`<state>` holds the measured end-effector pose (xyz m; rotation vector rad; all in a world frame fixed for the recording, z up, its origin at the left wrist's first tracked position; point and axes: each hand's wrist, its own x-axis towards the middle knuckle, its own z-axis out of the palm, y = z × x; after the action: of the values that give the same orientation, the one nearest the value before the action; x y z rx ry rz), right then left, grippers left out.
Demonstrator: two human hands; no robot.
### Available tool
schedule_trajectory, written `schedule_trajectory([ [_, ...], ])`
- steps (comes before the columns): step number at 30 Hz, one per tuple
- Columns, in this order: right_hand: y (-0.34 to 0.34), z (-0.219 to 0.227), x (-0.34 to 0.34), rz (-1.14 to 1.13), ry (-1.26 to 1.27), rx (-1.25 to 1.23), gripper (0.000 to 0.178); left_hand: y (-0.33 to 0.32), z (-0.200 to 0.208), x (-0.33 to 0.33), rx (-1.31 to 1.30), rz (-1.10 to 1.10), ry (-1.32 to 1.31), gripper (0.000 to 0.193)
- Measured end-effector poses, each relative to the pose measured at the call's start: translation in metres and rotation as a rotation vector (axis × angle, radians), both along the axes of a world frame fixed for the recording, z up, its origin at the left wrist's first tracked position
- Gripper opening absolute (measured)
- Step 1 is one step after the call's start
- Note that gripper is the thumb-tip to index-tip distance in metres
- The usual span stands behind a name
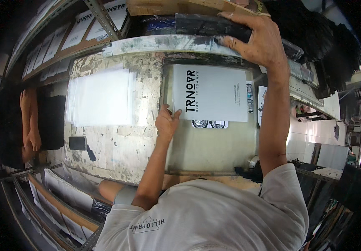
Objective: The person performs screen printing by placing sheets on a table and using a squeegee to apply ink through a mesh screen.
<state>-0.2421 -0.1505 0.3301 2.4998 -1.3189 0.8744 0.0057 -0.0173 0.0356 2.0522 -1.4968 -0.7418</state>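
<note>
A pale sheet with black lettering (pixel 216 94) lies on the greenish printing bed in front of me. My left hand (pixel 167 122) is closed at its lower left corner, with the thumb on the sheet and the other fingers curled at the edge. My right hand (pixel 257 39) reaches to the far side and grips a dark, ink-stained bar (pixel 207 27), fingers over its top and thumb below. The thumb is close to a long white, paint-smeared frame edge (pixel 159 43). Small printed cards with round designs (pixel 209 124) show partly from under the sheet.
A stack of blank sheets (pixel 101 98) rests on the worn table (pixel 117 144) to the left, near a dark phone-like slab (pixel 78 143). Metal racks with printed sheets (pixel 78 31) stand far left and near left. Another person's arms (pixel 30 119) are at the left.
</note>
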Motion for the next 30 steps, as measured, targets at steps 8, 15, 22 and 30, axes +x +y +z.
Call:
schedule_trajectory([
  [8, -0.020, -0.001, -0.010, -0.073, -0.019, 0.027, 0.062, -0.001, 0.006, -0.016, -0.290, 0.044, 0.467, 0.041],
  [15, -0.024, 0.001, -0.011, -0.098, -0.016, 0.046, 0.060, -0.010, 0.025, 0.003, -0.293, 0.138, 0.830, 0.039],
  [22, -0.032, -0.004, -0.009, -0.088, 0.011, -0.029, 0.066, 0.020, 0.014, 0.081, -0.404, 0.266, 0.781, 0.042],
  [30, -0.016, 0.010, -0.001, -0.096, -0.024, 0.006, 0.053, 0.059, -0.008, 0.234, -0.540, 0.451, 0.567, 0.042],
])
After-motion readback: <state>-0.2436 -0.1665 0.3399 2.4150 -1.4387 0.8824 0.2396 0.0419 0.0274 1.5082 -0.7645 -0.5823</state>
